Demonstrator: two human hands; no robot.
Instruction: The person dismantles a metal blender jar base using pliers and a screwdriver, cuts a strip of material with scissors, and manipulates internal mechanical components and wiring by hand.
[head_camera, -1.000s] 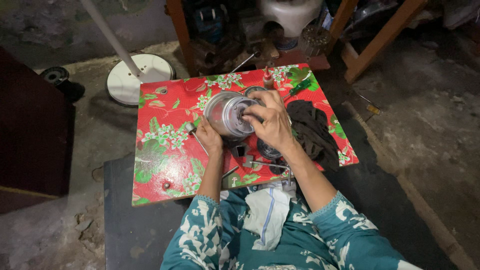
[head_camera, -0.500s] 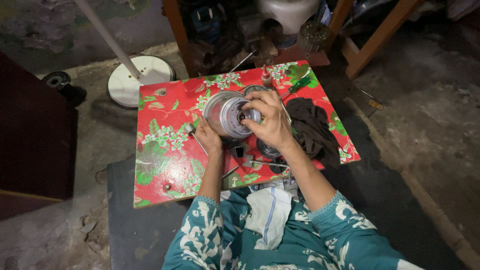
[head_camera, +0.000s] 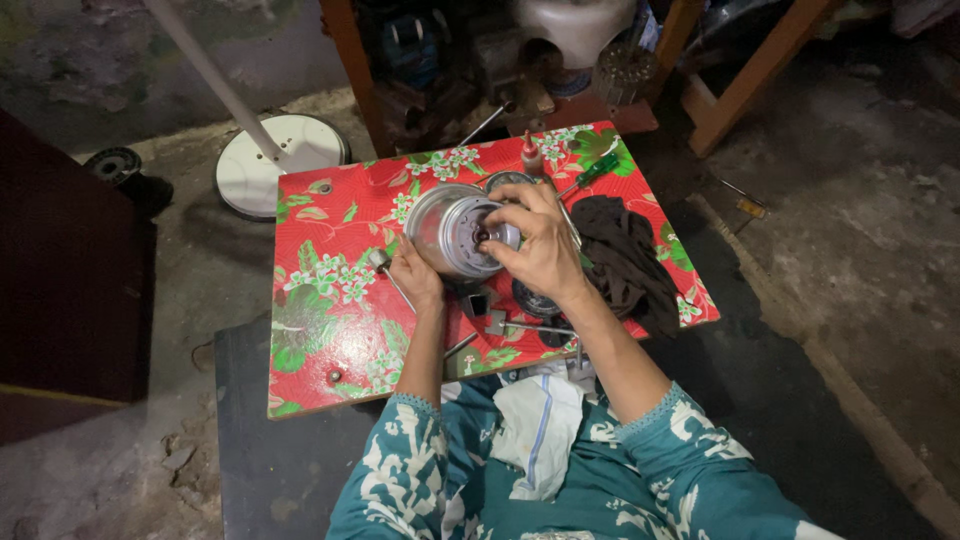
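- Head view, looking down on a low board (head_camera: 330, 330) covered in red cloth printed with green leaves and white flowers.
- Round silver metal housing (head_camera: 455, 232) near the middle of the board, tilted on edge, open face turned toward the right.
- Left hand (head_camera: 413, 280) under the housing's near rim, fingers curled against it; grip mostly hidden behind the wrist, so hard to tell how tight.
- Right hand (head_camera: 538, 245) laid over the housing's open face, fingertips pressed together and pinching at the dark centre.
- Small white bottle with a red cap (head_camera: 531, 155) at the far edge, upright, just behind the housing; label too small to make out.
- Green-handled screwdriver (head_camera: 591, 172) beside the bottle, lying at an angle.
- Dark crumpled cloth (head_camera: 625, 260) on the right part of the board, close to the right wrist.
- Loose metal tools and small parts (head_camera: 520, 325) on the near edge, between the forearms.
- White round fan base (head_camera: 280, 170) with a pole, on the floor beyond the far left corner.
- Pale cloth (head_camera: 535, 430) on the lap, against teal sleeves patterned in white.
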